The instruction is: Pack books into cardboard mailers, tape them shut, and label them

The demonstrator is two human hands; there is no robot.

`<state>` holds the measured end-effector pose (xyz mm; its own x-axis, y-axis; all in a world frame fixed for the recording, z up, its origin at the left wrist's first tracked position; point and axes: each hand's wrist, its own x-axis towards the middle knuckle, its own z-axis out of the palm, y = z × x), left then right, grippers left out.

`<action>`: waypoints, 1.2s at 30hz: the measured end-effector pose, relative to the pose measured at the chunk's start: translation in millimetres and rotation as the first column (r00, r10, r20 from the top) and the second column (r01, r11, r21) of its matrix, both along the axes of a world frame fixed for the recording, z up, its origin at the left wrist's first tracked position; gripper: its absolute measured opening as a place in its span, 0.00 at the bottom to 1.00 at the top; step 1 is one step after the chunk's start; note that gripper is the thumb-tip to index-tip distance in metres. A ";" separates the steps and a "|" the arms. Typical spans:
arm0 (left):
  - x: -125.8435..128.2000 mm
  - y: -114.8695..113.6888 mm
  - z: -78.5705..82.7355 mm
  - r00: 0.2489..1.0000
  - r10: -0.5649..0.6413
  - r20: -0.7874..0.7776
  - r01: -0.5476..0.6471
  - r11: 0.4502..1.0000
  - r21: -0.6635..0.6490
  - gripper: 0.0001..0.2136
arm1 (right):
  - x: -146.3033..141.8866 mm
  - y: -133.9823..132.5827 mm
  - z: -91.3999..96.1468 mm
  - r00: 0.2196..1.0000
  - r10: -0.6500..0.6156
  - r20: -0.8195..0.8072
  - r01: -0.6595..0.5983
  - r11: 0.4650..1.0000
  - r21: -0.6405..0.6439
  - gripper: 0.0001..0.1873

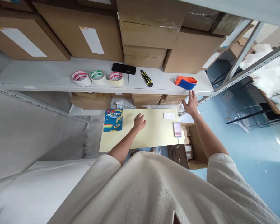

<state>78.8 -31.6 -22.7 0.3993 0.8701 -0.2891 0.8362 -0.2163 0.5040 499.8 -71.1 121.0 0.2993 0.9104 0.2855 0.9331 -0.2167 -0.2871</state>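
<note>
My left hand [139,121] is over the middle of a pale yellow tabletop [154,133], fingers apart and nothing in them. Raised at the right, my right hand [190,103] has its fingers spread just below an orange and blue tape dispenser [185,82] on the shelf edge; a small gap seems to lie between them. On the tabletop's left part lies a blue book [113,120] with a planet on its cover. A white card [169,116] and a phone [177,129] with a cable are at its right side.
The grey shelf [102,84] carries tape rolls [81,78], a dark phone [123,68] and a yellow-black utility knife [146,78]. Cardboard boxes [100,37] stack behind. An open carton [197,146] stands on the floor, right of the tabletop. White bedding-like fabric lies at left.
</note>
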 end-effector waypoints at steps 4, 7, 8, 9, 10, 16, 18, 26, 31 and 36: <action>22.0 -12.6 2.1 1.000 -0.001 -0.024 0.002 1.000 0.006 0.25 | 40.7 42.7 30.4 0.986 0.052 0.159 -0.044 0.998 -0.054 0.53; 36.5 -24.4 -0.8 0.999 0.045 -0.013 -0.045 0.999 -0.004 0.24 | 55.6 69.3 44.2 0.971 0.118 0.208 -0.110 0.993 -0.050 0.46; 41.3 -28.7 -2.2 0.998 0.066 -0.005 -0.066 0.998 -0.010 0.24 | 58.2 76.0 46.6 0.968 0.132 0.211 -0.126 0.991 -0.045 0.43; 45.8 -33.1 -3.7 0.996 0.086 0.003 -0.086 0.996 -0.016 0.24 | 60.0 81.6 47.8 0.968 0.139 0.210 -0.134 0.990 -0.038 0.41; 50.0 -37.7 -5.0 0.995 0.100 0.012 -0.099 0.995 -0.023 0.24 | 61.2 86.1 48.1 0.968 0.138 0.208 -0.136 0.990 -0.028 0.38; 62.7 -61.3 -11.1 0.990 0.127 0.059 -0.126 0.992 -0.022 0.24 | 62.5 96.5 40.6 0.976 0.119 0.182 -0.129 0.990 0.049 0.29; 63.1 -65.6 -11.7 0.988 0.139 0.064 -0.138 0.990 -0.022 0.23 | 61.4 95.1 39.0 0.975 0.119 0.190 -0.129 0.991 0.042 0.27; 64.3 -61.3 -13.6 0.986 0.135 0.099 -0.131 0.990 -0.044 0.22 | 35.8 47.8 35.2 0.978 0.150 0.143 -0.169 0.976 0.136 0.22; 58.8 -60.8 -24.1 0.979 0.120 0.164 -0.115 0.992 -0.044 0.22 | -11.4 -9.4 1.9 0.984 0.178 0.014 -0.179 0.976 0.126 0.21; 48.7 -66.3 -35.6 0.979 0.112 0.170 -0.101 0.992 -0.071 0.20 | -73.2 -63.9 -70.5 0.976 0.127 -0.177 -0.139 0.988 -0.060 0.16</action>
